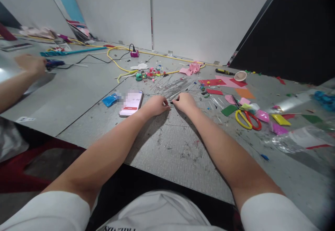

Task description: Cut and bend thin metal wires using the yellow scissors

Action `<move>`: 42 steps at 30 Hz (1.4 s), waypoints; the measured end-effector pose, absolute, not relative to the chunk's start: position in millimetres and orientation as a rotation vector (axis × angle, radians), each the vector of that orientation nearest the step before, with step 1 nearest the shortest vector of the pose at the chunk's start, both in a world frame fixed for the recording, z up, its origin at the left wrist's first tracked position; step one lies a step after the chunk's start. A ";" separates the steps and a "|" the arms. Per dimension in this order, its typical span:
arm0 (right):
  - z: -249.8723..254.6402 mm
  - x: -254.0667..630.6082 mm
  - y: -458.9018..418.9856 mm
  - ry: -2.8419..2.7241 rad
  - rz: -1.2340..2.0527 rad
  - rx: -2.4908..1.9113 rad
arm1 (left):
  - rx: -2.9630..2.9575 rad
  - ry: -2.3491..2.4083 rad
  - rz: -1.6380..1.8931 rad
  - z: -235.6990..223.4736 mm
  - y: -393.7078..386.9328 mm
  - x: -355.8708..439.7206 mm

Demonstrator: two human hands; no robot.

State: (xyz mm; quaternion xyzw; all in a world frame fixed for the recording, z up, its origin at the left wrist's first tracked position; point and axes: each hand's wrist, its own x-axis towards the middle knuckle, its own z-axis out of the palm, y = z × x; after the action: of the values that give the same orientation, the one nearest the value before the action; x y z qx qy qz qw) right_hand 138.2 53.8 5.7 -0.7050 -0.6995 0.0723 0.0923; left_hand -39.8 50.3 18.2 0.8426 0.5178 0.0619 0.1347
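Note:
My left hand [156, 105] and my right hand [186, 102] meet close together over the grey table [167, 143], both with fingers pinched. Between the fingertips shows a small dark piece [171, 102], too small to name; it seems to be in my right fingers. What my left fingers pinch is hidden. Just beyond both hands lies a loose heap of thin silvery wires or strands [178, 86]. A phone [133, 102] with a lit screen rests left of my left hand, beside a blue packet [110, 100].
Scissors [248, 120] with yellow and red handles lie at right among coloured scraps and a clear plastic bag [300, 138]. Beads [154, 72] and a yellow cable [115, 61] are behind. At far left, another person's hand [30, 65] holds a blue tool [54, 63].

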 end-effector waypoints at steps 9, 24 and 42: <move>4.6 153.0 62.4 -2.026 0.214 -2.006 | 2.317 1.626 0.361 17.5 49.4 -37.4; 19.5 353.3 -27.6 -1.367 -0.199 -2.401 | 2.551 1.595 0.095 15.5 45.9 -8.1; 30.4 280.0 -13.2 -1.978 0.404 -2.731 | 1.596 1.111 0.210 40.4 14.3 -31.2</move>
State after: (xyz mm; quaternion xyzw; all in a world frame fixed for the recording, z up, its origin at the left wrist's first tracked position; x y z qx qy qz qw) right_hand 280.0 -13.2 30.4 -0.7977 -0.5777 0.1180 -0.1269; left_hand -31.2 14.3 40.4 0.6768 0.4711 0.0890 0.5586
